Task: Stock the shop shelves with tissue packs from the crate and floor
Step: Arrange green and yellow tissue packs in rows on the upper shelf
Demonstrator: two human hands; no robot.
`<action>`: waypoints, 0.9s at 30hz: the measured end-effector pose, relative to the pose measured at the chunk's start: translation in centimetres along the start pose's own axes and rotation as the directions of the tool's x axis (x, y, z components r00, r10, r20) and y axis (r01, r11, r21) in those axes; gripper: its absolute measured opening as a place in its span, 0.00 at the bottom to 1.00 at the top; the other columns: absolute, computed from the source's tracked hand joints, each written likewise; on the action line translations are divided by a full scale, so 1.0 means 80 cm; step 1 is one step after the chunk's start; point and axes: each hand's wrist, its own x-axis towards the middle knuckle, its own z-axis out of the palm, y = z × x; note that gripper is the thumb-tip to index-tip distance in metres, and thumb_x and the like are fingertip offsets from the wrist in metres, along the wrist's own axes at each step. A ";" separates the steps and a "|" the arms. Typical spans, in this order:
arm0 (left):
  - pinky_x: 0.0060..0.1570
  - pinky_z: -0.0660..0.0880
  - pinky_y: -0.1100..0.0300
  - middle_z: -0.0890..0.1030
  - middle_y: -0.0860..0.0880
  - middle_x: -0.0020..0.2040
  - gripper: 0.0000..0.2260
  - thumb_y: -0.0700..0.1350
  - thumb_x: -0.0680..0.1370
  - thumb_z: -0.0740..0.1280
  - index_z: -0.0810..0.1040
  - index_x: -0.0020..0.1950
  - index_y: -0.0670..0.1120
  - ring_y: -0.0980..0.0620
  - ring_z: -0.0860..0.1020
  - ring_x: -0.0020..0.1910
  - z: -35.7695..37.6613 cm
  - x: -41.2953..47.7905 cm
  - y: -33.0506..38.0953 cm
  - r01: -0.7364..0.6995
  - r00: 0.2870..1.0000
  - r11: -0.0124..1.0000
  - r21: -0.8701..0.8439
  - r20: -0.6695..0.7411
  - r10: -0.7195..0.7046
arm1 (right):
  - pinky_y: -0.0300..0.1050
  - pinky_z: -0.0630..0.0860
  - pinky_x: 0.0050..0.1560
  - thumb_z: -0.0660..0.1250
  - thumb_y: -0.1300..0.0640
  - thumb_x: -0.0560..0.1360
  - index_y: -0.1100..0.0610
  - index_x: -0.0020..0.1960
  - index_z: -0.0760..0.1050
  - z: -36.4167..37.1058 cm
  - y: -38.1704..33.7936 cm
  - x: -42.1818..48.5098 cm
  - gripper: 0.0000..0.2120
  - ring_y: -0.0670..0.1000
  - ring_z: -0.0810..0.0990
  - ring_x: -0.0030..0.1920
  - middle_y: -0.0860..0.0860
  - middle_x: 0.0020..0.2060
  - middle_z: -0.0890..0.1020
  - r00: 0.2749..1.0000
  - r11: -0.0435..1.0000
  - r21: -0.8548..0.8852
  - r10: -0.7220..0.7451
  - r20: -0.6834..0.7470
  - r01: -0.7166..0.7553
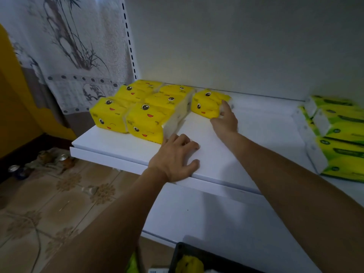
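Several yellow tissue packs point(141, 111) with cartoon faces stand in rows on the left of the white shelf point(256, 134). One more yellow pack point(206, 104) sits alone just right of them, near the back wall. My right hand point(225, 119) touches that pack's right end with straight fingers. My left hand point(176, 156) lies flat on the shelf's front part, its fingertips against the white end of the nearest yellow pack. A dark crate point(197, 259) at the bottom edge holds another yellow pack point(189, 264).
Green tissue packs point(338, 138) are stacked at the shelf's right end. A lower white shelf point(226, 223) juts out below. Left of the shelving are a patterned curtain point(78, 46), a tiled floor point(49, 203) and some cans point(15, 170) on the ground.
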 end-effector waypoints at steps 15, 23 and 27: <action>0.53 0.67 0.52 0.76 0.44 0.56 0.31 0.63 0.69 0.50 0.76 0.62 0.46 0.45 0.70 0.55 0.004 -0.001 -0.001 -0.039 0.997 0.999 -0.006 -0.066 0.039 | 0.53 0.70 0.66 0.55 0.65 0.75 0.46 0.77 0.46 -0.015 0.000 0.027 0.35 0.58 0.68 0.67 0.54 0.73 0.60 0.966 0.983 0.121 0.110 0.233 -0.141; 0.53 0.72 0.50 0.75 0.38 0.52 0.27 0.59 0.70 0.57 0.78 0.56 0.40 0.40 0.73 0.53 0.008 -0.016 0.009 0.096 0.974 0.990 -0.107 -0.194 -0.116 | 0.49 0.75 0.60 0.61 0.67 0.76 0.56 0.76 0.53 -0.058 0.011 -0.039 0.32 0.53 0.74 0.59 0.56 0.71 0.65 0.948 0.881 0.388 0.171 0.269 -0.269; 0.50 0.69 0.56 0.73 0.35 0.50 0.18 0.50 0.72 0.59 0.75 0.50 0.36 0.37 0.73 0.49 0.020 -0.058 0.036 0.235 0.887 0.934 -0.269 -0.333 -0.319 | 0.44 0.76 0.52 0.66 0.64 0.74 0.52 0.73 0.60 -0.108 0.012 -0.091 0.31 0.52 0.72 0.62 0.56 0.70 0.66 0.945 0.943 0.285 0.079 0.318 -0.174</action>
